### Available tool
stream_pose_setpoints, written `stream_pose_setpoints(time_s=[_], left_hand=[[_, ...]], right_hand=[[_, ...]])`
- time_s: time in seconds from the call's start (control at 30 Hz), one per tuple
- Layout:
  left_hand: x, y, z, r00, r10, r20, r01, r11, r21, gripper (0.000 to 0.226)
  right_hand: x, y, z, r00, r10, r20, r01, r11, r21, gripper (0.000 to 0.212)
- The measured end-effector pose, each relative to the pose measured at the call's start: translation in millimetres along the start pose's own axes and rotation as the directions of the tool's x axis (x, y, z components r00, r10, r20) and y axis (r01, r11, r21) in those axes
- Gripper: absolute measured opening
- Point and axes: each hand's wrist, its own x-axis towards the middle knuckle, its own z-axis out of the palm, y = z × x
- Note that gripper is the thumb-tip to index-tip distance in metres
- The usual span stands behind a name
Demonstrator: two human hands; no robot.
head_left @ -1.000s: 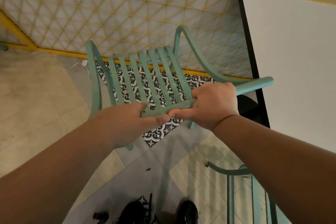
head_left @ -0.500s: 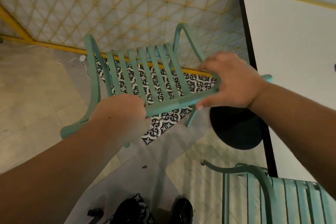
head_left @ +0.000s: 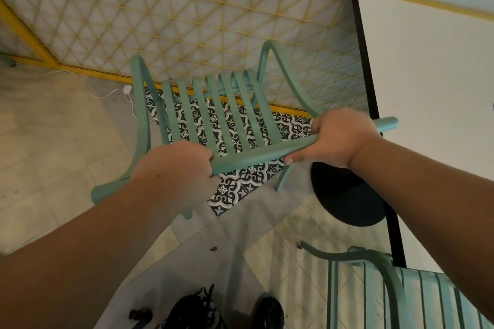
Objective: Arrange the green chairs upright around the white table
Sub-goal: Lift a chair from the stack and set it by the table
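A green slatted chair (head_left: 213, 115) stands upright in front of me, its legs on the floor, beside the left edge of the white table (head_left: 433, 104). My left hand (head_left: 176, 171) grips the top rail of its backrest at the left end. My right hand (head_left: 339, 136) grips the same rail near the right end, thumb underneath. The rail's right tip reaches over the table edge. A second green chair (head_left: 379, 286) sits at the lower right, partly hidden by my right forearm.
A yellow lattice screen (head_left: 187, 21) stands just behind the chair. The table's round black base (head_left: 347, 195) rests on the floor right of the chair. A white cable (head_left: 112, 93) trails on the floor at the left. My dark shoes (head_left: 267, 312) show at the bottom.
My right hand slid from mid-rail to the rail's right end and closed on it. The chair shifted slightly and the second chair came further into view.
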Motion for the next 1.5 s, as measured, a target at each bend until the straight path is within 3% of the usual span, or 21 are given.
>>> stream_pose_setpoints(time_s=[0.23, 0.7, 0.97, 1.13, 1.3, 1.43, 1.5], left_hand=[[4, -16, -4, 0.998, 0.023, 0.062, -0.024, 1.0, 0.01, 0.018], [16, -62, -14, 0.988, 0.063, 0.143, -0.077, 0.992, 0.097, 0.019], [25, -85, -19, 0.987, 0.057, 0.147, -0.081, 0.984, 0.16, 0.015], [27, -86, -12, 0.995, 0.069, 0.079, -0.081, 0.983, 0.165, 0.02], [24, -71, -26, 0.978, -0.031, 0.205, -0.002, 0.988, 0.156, 0.043], [25, -8, -34, 0.99, 0.127, 0.056, -0.123, 0.99, -0.066, 0.051], [33, 30, -27, 0.981, 0.194, 0.034, -0.19, 0.978, -0.085, 0.041]], right_hand=[[-7, -15, 1, 0.999, 0.05, -0.005, -0.05, 0.998, 0.047, 0.102], [-22, -54, 7, 0.995, 0.098, 0.004, -0.098, 0.991, 0.092, 0.105], [-24, -72, 5, 0.995, 0.099, -0.004, -0.098, 0.986, 0.133, 0.097], [-23, -71, 5, 0.996, 0.093, -0.02, -0.09, 0.99, 0.11, 0.097], [-23, -71, 6, 0.996, 0.09, -0.012, -0.089, 0.992, 0.085, 0.1], [-21, -74, 5, 0.995, 0.1, -0.006, -0.099, 0.992, 0.084, 0.096], [-20, -71, 7, 0.994, 0.107, -0.015, -0.105, 0.989, 0.101, 0.086]])
